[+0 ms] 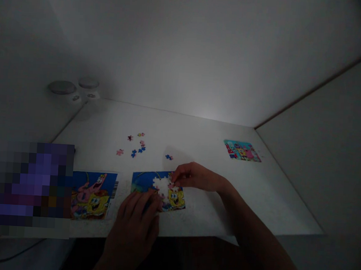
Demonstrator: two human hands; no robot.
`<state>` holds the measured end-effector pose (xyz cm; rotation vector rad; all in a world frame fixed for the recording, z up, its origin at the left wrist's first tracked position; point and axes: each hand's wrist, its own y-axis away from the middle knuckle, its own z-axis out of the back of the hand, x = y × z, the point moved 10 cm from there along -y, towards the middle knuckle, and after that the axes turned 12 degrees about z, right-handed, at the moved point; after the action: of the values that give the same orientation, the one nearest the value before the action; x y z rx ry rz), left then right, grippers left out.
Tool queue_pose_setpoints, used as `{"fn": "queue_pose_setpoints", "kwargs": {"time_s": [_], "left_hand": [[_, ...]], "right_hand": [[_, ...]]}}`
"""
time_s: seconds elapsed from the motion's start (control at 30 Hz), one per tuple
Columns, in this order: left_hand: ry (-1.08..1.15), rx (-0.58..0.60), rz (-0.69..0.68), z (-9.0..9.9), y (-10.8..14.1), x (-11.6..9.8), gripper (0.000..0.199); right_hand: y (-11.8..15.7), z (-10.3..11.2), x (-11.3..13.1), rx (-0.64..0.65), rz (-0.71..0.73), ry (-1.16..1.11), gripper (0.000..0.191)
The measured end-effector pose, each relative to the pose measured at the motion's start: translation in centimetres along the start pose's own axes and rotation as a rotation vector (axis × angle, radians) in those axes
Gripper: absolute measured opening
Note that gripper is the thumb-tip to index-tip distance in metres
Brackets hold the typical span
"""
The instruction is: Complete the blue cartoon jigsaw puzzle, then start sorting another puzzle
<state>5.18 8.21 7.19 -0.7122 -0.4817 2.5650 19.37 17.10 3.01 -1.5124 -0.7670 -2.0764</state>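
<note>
A partly assembled jigsaw puzzle (141,180) with a blue background and a yellow cartoon figure lies near the front edge of the table. A white gap shows in its middle. My left hand (139,214) rests on its lower left part, fingers bent over the surface and covering that corner. At the upper right of the gap, my right hand (192,175) has thumb and fingertips pinched together on a small puzzle piece, mostly hidden by the fingers. Just beyond the puzzle lies a loose blue piece (169,156).
Several loose pieces (133,153) lie farther back to the left. A matching picture sheet (95,195) is left of the puzzle. Another colourful picture (242,151) lies at the right. Two round-topped white objects (88,86) stand at the back left. Walls border the white table (198,136).
</note>
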Motion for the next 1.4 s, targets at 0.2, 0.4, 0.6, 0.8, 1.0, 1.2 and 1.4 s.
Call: {"fn": "queue_pose_setpoints", "kwargs": {"time_s": [0.2, 0.4, 0.6, 0.8, 1.0, 1.2, 1.4], "left_hand": [[0.043, 0.072, -0.099, -0.4, -0.1, -3.0, 0.026], [0.045, 0.141, -0.109, -2.4, -0.9, -4.3, 0.028], [0.014, 0.160, -0.089, -3.3, -0.8, -3.9, 0.028], [0.015, 0.150, -0.088, -3.1, -0.7, -3.9, 0.028], [0.016, 0.149, -0.081, -3.1, -0.8, -3.9, 0.027], [0.021, 0.162, -0.078, -3.2, -0.7, -3.8, 0.029], [-0.007, 0.155, -0.087, -3.2, -0.6, -3.8, 0.030]], "right_hand": [[0.7, 0.8, 0.8, -0.065, 0.037, 0.135, 0.013], [0.7, -0.4, -0.2, -0.017, 0.056, 0.150, 0.015], [0.5, -0.7, 0.9, -0.004, 0.158, 0.320, 0.014], [0.6, -0.8, 2.2, -0.022, 0.229, 0.450, 0.011], [0.7, -0.9, 1.9, -0.026, 0.213, 0.488, 0.009], [0.6, -0.9, 1.7, -0.014, 0.205, 0.485, 0.006], [1.0, 2.9, 0.9, -0.198, 0.153, 0.413, 0.007]]}}
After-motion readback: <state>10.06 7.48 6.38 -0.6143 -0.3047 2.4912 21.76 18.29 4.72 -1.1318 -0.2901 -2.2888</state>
